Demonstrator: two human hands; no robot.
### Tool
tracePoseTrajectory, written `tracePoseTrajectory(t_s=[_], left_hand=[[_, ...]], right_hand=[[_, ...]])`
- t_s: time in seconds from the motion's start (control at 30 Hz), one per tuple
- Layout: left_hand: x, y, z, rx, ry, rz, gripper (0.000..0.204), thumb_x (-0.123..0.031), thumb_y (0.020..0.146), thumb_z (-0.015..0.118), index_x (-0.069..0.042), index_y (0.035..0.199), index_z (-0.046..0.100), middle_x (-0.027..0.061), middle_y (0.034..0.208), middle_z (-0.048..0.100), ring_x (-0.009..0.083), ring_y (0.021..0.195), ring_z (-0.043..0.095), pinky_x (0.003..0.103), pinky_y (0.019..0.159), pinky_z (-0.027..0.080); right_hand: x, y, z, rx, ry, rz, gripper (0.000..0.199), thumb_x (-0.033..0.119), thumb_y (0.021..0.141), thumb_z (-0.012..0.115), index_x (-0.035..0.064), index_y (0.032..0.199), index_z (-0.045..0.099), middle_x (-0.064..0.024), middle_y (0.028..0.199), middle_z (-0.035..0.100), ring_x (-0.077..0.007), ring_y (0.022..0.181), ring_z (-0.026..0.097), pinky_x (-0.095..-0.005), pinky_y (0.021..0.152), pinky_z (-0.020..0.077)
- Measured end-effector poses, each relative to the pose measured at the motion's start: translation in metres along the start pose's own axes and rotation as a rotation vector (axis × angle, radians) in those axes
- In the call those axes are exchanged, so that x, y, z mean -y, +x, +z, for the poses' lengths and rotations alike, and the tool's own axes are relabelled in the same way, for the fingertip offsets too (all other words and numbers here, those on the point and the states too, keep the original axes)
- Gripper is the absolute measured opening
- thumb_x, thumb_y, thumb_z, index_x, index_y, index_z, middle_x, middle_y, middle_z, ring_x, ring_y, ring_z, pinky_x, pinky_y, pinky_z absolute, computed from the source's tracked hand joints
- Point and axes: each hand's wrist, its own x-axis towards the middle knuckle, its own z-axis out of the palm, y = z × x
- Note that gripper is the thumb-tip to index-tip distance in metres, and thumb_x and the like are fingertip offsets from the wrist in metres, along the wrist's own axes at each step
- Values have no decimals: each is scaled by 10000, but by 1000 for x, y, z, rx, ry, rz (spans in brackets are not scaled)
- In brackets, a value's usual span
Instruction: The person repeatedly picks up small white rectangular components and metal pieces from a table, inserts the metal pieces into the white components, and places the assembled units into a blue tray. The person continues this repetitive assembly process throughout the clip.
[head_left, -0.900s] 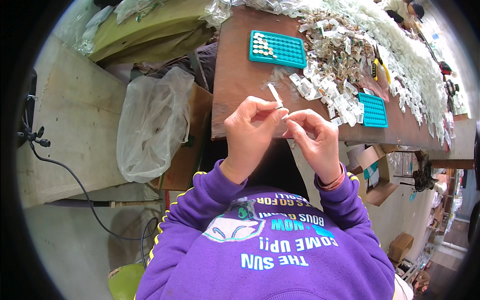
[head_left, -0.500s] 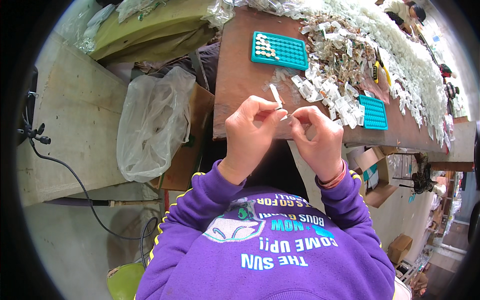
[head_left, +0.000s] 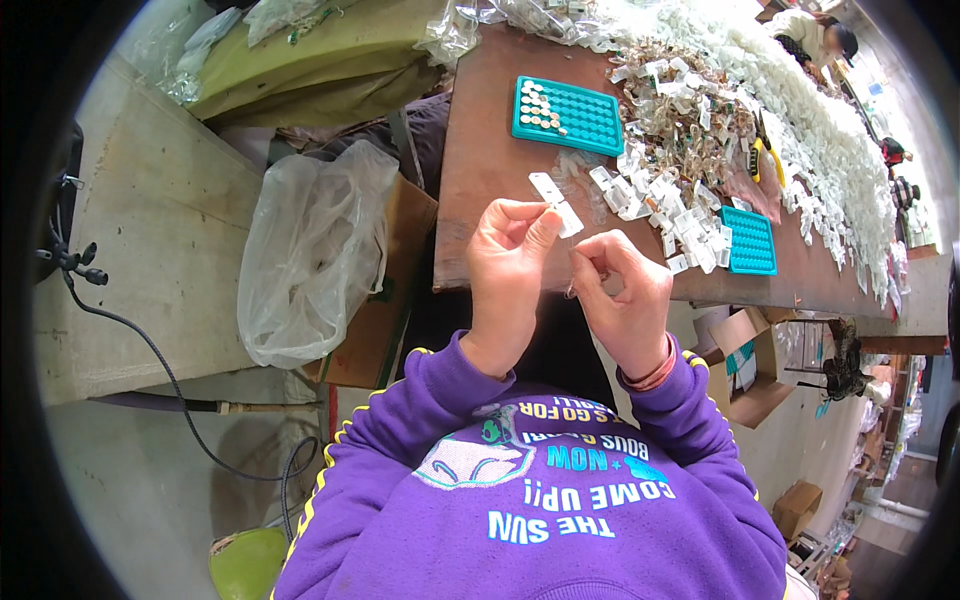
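Note:
My left hand point(head_left: 508, 280) pinches a small white plastic card point(head_left: 546, 187) between thumb and fingertips, above the table's near edge. The card's lower part spreads out to the right of the fingertips. Beside it my right hand point(head_left: 628, 295) is closed in a pinch, apart from the card. A thin, fine strand seems to hang below those fingers, too small to name. Beyond the hands lies a teal tray point(head_left: 590, 113) of round hollows, with several pale round pieces point(head_left: 538, 112) at its left side.
Tangled small parts and white cards point(head_left: 688, 212) are heaped to the right, with yellow-handled pliers point(head_left: 758, 160) on them. Nearer is a second teal tray point(head_left: 750, 246). Clear plastic pieces cover the far side. A plastic bag point(head_left: 310, 260) hangs left of the brown table point(head_left: 480, 130). Another person point(head_left: 800, 35) is far right.
My right hand has drawn away from the left, down and slightly right. The card in my left hand has turned and shows more of its face. The view has shifted slightly.

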Motion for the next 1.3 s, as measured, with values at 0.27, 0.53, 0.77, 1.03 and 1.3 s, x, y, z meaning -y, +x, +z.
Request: tracePoseTrajectory(t_s=[0.27, 0.53, 0.77, 1.03, 1.3], left_hand=[[0, 11, 1, 29, -351, -222, 154, -163, 968, 561, -34, 1034, 507, 101, 969, 630, 200, 906, 652, 294, 785, 525], [20, 71, -6, -18, -385, -154, 173, -213, 987, 527, -75, 1087, 498, 61, 931, 601, 76, 645, 490, 206, 542, 434], [22, 71, -11, 38, -407, -160, 157, -203, 996, 509, -76, 1088, 512, 56, 965, 617, 30, 551, 369, 169, 482, 314], [22, 72, -12, 28, -463, -184, 168, -208, 992, 517, -82, 1102, 515, 62, 992, 624, 36, 543, 362, 162, 488, 325], [24, 73, -16, 29, -491, -201, 177, -217, 980, 536, -111, 1122, 533, 83, 1053, 655, 133, 904, 636, 216, 579, 441]], right_hand=[[-9, 14, -5, 54, 175, 127, 99, 29, 815, 682, 0, 901, 643, -76, 742, 651, -119, 649, 632, -244, 624, 502], [-64, 119, -26, 135, -352, -109, 196, 141, 863, 647, 56, 1035, 687, -122, 887, 697, -188, 744, 674, -299, 696, 524], [-101, 164, 10, 253, -455, -241, 131, 131, 798, 667, 55, 902, 688, -143, 853, 654, -320, 797, 649, -395, 724, 512], [-117, 174, 16, 259, -454, -226, 116, 114, 738, 703, 51, 834, 687, -117, 810, 639, -276, 753, 641, -371, 703, 513], [-119, 216, 25, 307, -359, -115, 118, 111, 722, 689, 83, 830, 727, -129, 789, 692, -289, 755, 675, -358, 738, 532]])
